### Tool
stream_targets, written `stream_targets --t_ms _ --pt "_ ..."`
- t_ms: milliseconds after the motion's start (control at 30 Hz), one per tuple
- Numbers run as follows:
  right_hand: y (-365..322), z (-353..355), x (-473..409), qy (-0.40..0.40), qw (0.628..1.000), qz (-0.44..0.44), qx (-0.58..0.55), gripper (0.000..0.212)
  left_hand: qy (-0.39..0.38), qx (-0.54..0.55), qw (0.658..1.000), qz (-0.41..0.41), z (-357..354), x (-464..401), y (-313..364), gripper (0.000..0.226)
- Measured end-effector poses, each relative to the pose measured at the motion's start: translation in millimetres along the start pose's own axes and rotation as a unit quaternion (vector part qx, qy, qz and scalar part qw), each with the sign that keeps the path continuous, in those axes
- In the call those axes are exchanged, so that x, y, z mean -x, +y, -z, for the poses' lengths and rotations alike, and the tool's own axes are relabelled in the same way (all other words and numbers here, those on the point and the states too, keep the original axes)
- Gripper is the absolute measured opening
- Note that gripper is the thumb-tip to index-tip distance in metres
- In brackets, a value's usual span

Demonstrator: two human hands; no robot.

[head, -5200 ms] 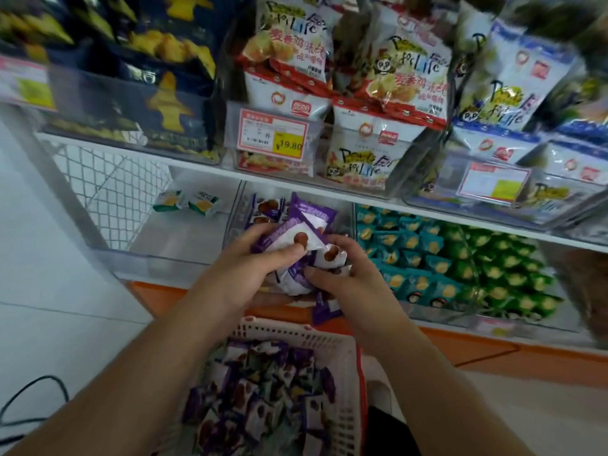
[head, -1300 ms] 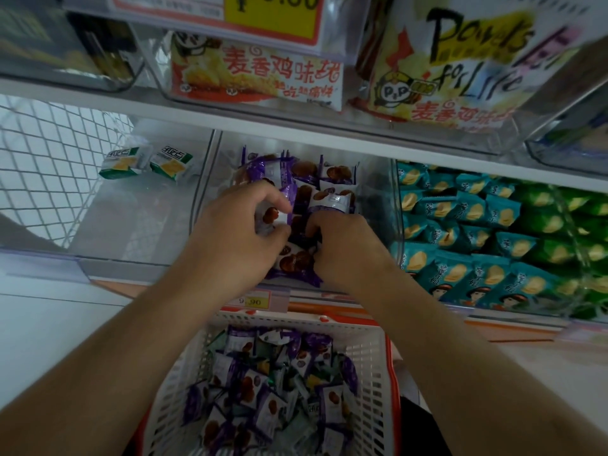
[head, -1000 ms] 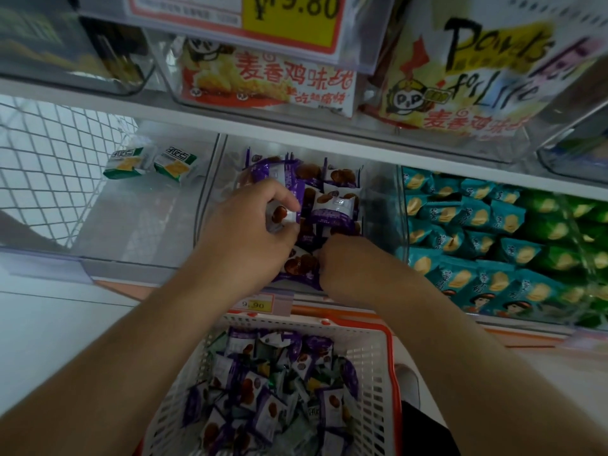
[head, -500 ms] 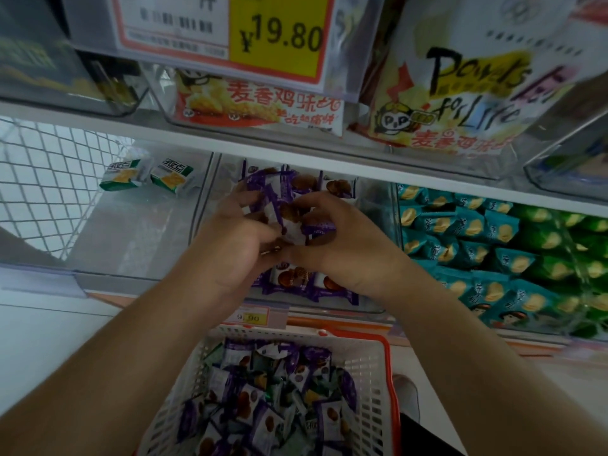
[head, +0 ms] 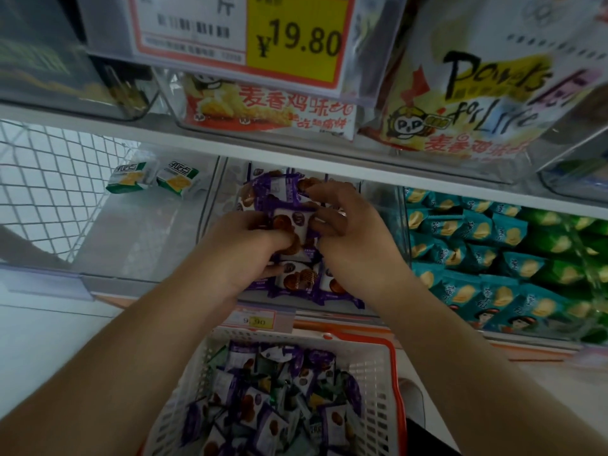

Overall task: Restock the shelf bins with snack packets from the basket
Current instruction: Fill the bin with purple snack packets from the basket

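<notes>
Both hands' curled fingers (head: 324, 223) around purple packets (head: 291, 222)

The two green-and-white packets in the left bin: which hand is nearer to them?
Left. The left hand is in the neighbouring middle bin, just right of the green-and-white packets; the right hand lies farther right.

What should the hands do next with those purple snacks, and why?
Probably set down the purple-and-white snack packet that the left hand and right hand hold, into the clear plastic shelf bin. Both hands are already over that bin, and the white plastic basket still holds many.
</notes>
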State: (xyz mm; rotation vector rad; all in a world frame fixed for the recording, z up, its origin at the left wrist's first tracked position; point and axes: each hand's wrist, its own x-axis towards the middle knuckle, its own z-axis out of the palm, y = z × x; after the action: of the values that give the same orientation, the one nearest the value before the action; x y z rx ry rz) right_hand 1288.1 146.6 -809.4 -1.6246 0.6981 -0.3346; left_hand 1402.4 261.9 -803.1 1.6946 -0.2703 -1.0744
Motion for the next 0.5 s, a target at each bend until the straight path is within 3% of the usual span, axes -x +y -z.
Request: stream_targets --t_ms 133,267,367,433,500 --pt "0.3 -5.4 0.1 0.017 0.998 -0.036 0.040 0.047 0.029 -0.012 0.999 -0.028 -0.2 -1.5 -4.9 0.013" --pt "6.6 -10.2 0.5 0.036 0.975 0.019 0.218 0.068 0.046 0.080 0.996 -0.010 -8.6 -3.2 -9.5 0.011" --pt "6.9 -9.9 0.8 0.045 0.954 0.052 0.290 0.054 0.029 0.099 0.995 0.000 -10.7 -6.0 -7.6 0.010" --pt "8.1 -8.6 -0.1 0.057 0.943 0.052 0.324 0.045 0.029 0.036 0.999 -0.004 -10.8 -8.2 -5.0 0.011" --pt "12.0 -7.0 -2.2 0.068 0.926 0.035 0.369 0.045 0.065 -0.148 0.985 -0.065 -11.2 -11.2 -4.7 0.017"
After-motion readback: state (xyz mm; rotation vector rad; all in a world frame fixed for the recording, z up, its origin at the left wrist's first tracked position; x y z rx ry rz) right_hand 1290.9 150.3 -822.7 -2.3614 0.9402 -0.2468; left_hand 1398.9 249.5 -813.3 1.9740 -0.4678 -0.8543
